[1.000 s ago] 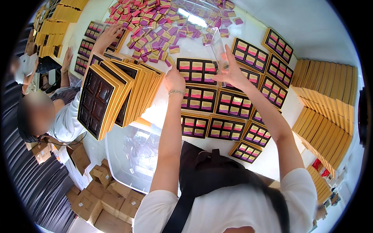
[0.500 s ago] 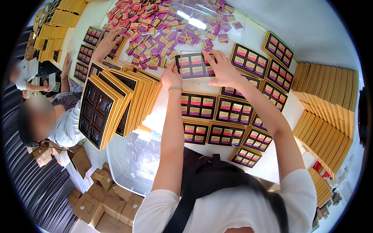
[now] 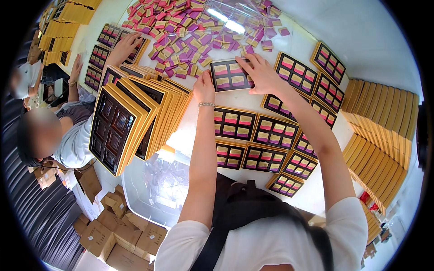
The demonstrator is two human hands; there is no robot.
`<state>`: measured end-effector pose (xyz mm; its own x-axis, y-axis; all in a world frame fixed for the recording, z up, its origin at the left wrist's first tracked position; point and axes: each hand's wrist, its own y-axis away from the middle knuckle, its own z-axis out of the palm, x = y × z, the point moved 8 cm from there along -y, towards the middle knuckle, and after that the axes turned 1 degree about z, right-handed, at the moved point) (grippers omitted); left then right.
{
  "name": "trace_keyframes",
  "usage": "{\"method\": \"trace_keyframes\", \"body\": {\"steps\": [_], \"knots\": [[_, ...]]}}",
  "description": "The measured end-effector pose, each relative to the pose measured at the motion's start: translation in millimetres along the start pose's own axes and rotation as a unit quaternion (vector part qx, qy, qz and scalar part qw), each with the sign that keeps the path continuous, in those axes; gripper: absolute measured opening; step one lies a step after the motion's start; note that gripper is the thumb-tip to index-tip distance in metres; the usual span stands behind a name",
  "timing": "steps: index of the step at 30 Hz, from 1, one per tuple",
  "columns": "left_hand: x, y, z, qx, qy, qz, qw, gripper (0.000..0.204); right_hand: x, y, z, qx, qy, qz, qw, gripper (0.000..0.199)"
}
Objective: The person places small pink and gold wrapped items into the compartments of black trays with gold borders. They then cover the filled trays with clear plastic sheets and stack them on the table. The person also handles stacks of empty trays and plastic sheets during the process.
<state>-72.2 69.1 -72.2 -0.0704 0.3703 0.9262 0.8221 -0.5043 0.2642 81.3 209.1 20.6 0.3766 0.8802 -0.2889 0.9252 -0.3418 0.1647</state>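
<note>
Both my hands grip one dark gift box tray [image 3: 230, 75] filled with pink, purple and gold packets. My left hand [image 3: 204, 88] has its near left corner; my right hand [image 3: 261, 73] grips its right edge. The tray sits at the far side of the white table [image 3: 271, 40], just in front of a heap of loose pink and gold packets [image 3: 190, 31]. Several filled trays [image 3: 253, 135] lie in rows nearer to me, under my forearms.
A leaning row of empty gold-edged boxes [image 3: 131, 122] stands at my left. Gold lids [image 3: 384, 122] are stacked at right. A co-worker's hand [image 3: 126, 45] reaches onto trays at far left. A clear plastic bin [image 3: 158, 189] and cardboard cartons [image 3: 117, 230] sit below.
I have lifted one filled tray from the rows and carried it away from me to the edge of the packet heap. The co-worker's hand has shifted over the far-left trays.
</note>
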Motion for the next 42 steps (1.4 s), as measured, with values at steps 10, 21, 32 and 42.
{"method": "trace_keyframes", "body": {"steps": [10, 21, 32, 42], "knots": [[43.7, 16.1, -0.8, 0.041, -0.186, 0.053, 0.980, 0.037, -7.7, -3.8, 5.0, -0.032, 0.033, 0.037, 0.998, 0.115], [50.3, 28.2, 9.5, 0.070, -0.240, 0.060, 0.967, 0.039, -7.7, 2.1, 14.4, -0.014, 0.041, 0.022, 0.999, 0.113], [64.2, 34.7, 37.2, -0.005, -0.468, 0.156, 0.870, 0.062, 110.4, -57.1, 8.4, 0.310, -0.660, 0.247, 0.638, 0.016], [165.9, 102.0, 17.9, -0.296, 0.336, 0.014, 0.894, 0.031, -69.2, 112.0, -146.0, 0.317, -0.533, -0.005, 0.784, 0.055]]}}
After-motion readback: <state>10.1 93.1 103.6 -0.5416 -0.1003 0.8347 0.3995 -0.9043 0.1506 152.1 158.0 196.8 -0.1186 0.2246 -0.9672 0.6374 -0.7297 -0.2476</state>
